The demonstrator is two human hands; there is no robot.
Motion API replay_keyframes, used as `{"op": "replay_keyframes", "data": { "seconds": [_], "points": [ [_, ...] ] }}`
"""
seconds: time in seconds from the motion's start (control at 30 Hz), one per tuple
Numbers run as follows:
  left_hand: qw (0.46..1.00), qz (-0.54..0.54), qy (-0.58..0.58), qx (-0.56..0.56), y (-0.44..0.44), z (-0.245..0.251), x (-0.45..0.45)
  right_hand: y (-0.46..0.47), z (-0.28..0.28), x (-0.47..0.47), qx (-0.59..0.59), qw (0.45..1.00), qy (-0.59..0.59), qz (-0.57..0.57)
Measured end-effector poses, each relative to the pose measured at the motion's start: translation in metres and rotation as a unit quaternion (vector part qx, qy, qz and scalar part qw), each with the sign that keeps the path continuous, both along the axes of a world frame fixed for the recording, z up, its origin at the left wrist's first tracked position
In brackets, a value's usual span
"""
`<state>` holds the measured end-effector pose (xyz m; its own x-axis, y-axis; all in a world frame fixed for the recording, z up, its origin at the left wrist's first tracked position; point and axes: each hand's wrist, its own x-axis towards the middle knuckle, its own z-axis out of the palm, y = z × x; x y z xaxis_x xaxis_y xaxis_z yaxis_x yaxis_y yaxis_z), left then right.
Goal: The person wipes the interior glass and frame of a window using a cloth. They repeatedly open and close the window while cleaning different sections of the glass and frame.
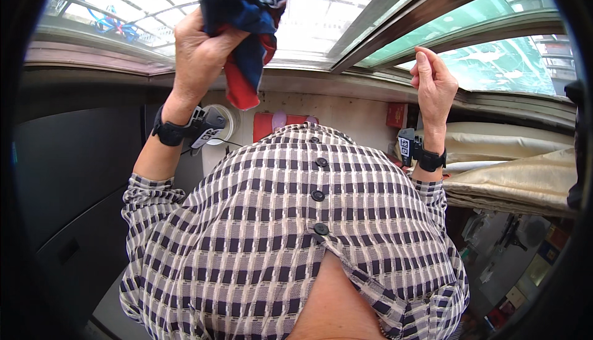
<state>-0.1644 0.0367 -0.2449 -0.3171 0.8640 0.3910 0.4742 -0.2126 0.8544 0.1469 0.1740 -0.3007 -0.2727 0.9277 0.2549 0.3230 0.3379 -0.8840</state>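
Note:
My left hand (pixel 204 55) is raised before the window pane (pixel 310 29), gripping a bunched dark blue and red cloth (pixel 245 20). One red and blue end of the cloth hangs below the fingers. Farther right, my right hand (pixel 434 78) is held up by the sliding window's brown frame (pixel 370 38). Its fingers are curled in with the thumb against them, and nothing shows in it. Whether it touches the frame cannot be made out. Metal bars show outside the glass.
Below is a white bucket (pixel 230 129), near a red mat (pixel 262 126) with purple slippers (pixel 279 120). A red box (pixel 396 114) stands by the wall. Beige curtain fabric (pixel 509 154) is gathered at right, above a cluttered surface (pixel 502 256). A dark cabinet (pixel 78 164) flanks the left side.

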Motion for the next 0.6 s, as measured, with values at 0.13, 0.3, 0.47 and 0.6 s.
{"op": "replay_keyframes", "data": {
  "seconds": [0.13,0.3,0.47,0.6],
  "points": [
    [1.0,-0.008,-0.009,0.013,-0.007,-0.016,0.003,-0.013,-0.008,-0.017,0.001,0.999,-0.011,0.035],
    [1.0,-0.024,0.0,0.018,0.0,-0.023,0.025,-0.023,-0.008,-0.034,-0.053,0.991,0.048,0.112],
    [0.997,-0.067,-0.021,-0.044,0.032,-0.018,0.07,-0.032,0.007,-0.046,0.005,0.966,0.093,0.241],
    [0.996,-0.054,0.013,-0.068,0.059,0.001,0.118,-0.033,0.024,-0.044,0.102,0.96,0.106,0.238]
  ]
}}
